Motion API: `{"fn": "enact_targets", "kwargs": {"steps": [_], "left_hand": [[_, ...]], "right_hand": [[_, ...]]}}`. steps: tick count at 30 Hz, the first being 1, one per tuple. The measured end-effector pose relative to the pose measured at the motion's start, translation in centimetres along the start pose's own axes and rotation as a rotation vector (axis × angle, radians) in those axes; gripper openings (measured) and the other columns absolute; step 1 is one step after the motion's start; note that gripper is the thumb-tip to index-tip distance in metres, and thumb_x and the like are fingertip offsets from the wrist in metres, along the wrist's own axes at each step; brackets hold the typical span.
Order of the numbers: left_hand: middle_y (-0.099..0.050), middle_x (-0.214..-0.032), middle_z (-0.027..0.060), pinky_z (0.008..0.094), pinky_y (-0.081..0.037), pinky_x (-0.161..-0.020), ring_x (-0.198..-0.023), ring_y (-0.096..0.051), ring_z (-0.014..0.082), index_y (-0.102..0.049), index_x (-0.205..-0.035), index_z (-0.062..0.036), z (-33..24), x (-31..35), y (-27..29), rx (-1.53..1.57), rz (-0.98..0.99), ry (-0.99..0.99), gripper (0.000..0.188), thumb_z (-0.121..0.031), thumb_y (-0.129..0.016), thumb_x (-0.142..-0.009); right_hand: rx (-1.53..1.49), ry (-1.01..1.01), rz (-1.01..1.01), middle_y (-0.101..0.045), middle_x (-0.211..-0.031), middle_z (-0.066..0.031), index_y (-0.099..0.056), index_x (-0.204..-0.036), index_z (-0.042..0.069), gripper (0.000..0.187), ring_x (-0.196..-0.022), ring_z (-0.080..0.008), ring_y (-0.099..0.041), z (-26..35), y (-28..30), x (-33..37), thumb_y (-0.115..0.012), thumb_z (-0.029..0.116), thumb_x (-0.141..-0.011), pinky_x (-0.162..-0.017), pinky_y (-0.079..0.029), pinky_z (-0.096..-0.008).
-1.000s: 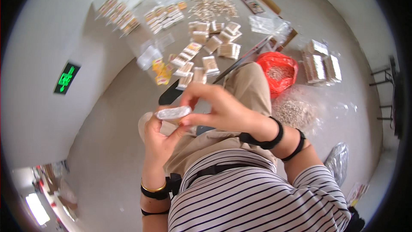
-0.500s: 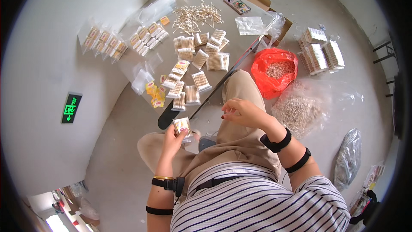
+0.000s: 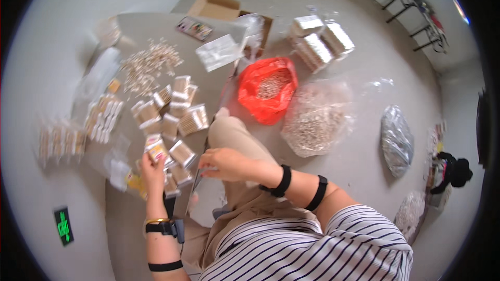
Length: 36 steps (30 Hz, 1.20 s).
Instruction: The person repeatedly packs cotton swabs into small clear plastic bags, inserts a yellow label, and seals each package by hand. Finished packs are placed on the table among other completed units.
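Observation:
My left hand (image 3: 152,173) is closed on the lower edge of a small clear pack of cotton swabs (image 3: 155,148) with a yellow and white label. It is over the near side of a heap of similar packs on the grey table (image 3: 205,31). Right of it lies an unlabelled swab pack (image 3: 183,153). My right hand (image 3: 228,163) hovers above my leg by the table edge, fingers bent and slightly apart. Nothing shows between them, though motion blurs the view. Yellow label cards (image 3: 134,183) lie left of my left hand, partly hidden.
Loose swabs (image 3: 151,67), a phone (image 3: 195,28) and bagged packs (image 3: 104,117) are on the table. On the floor to the right sit a red bag of swabs (image 3: 268,112), a clear bag of swabs (image 3: 315,119), stacked packs (image 3: 312,52) and a grey bag (image 3: 397,140). A cardboard box (image 3: 213,8) stands behind.
My left hand has carried the labelled pack from above my lap to the heap on the table. My view has turned to the right, and my right hand has come closer to the packs.

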<state>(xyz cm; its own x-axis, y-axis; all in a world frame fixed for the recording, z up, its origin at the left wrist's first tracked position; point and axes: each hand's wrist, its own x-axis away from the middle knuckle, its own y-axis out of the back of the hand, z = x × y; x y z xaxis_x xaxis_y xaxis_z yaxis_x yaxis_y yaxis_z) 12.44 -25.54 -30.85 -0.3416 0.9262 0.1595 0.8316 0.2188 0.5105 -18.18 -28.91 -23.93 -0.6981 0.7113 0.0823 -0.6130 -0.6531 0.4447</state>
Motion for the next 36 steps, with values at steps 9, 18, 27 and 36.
{"fn": "enact_targets", "kwargs": {"steps": [9, 18, 27, 36], "left_hand": [[-0.064, -0.099, 0.0102, 0.0432, -0.049, -0.085, -0.090, -0.061, 0.0282, -0.066, -0.112, -0.0054, -3.3, 0.5, -1.0, -0.352, -0.192, -0.218, 0.030, -0.007, -0.075, -0.084], [-0.061, -0.118, 0.0107, 0.0443, -0.044, -0.102, -0.117, -0.057, 0.0331, -0.064, -0.117, -0.0082, -10.3, 3.5, -3.0, -0.509, -0.051, -0.396, 0.035, -0.011, -0.077, -0.084], [-0.054, -0.139, 0.0186, 0.0499, -0.039, -0.110, -0.129, -0.050, 0.0405, -0.047, -0.139, -0.0008, -12.6, -3.0, -8.9, -0.408, 0.079, -0.364, 0.067, -0.019, -0.081, -0.084], [-0.040, -0.148, 0.0234, 0.0511, -0.036, -0.115, -0.138, -0.040, 0.0434, -0.039, -0.147, -0.0021, -11.6, -2.1, -11.8, -0.439, -0.021, -0.350, 0.079, -0.021, -0.083, -0.084]], "right_hand": [[-0.109, 0.028, -0.144, -0.068, -0.089, -0.0157, -0.068, -0.096, 0.004, 0.018, -0.084, -0.0368, -0.067, -0.8, 2.1, 0.3, -0.072, 0.019, -0.088, -0.074, -0.052, -0.0460], [-0.283, -0.168, -0.313, -0.069, -0.086, -0.0106, -0.073, -0.098, 0.002, 0.011, -0.076, -0.0187, -0.064, -2.9, 4.7, -0.8, -0.072, 0.008, -0.089, -0.071, -0.052, -0.0340], [-0.214, -0.172, -0.378, -0.073, -0.095, -0.0106, -0.070, -0.107, 0.000, 0.018, -0.083, -0.0179, -0.068, -9.4, 8.8, -7.7, -0.072, 0.011, -0.093, -0.076, -0.054, -0.0315], [0.074, -0.373, -0.256, -0.074, -0.085, -0.0173, -0.075, -0.089, 0.004, 0.041, -0.081, -0.0352, -0.073, -8.4, 6.2, -18.0, -0.081, 0.043, -0.079, -0.073, -0.056, -0.0445]]}}
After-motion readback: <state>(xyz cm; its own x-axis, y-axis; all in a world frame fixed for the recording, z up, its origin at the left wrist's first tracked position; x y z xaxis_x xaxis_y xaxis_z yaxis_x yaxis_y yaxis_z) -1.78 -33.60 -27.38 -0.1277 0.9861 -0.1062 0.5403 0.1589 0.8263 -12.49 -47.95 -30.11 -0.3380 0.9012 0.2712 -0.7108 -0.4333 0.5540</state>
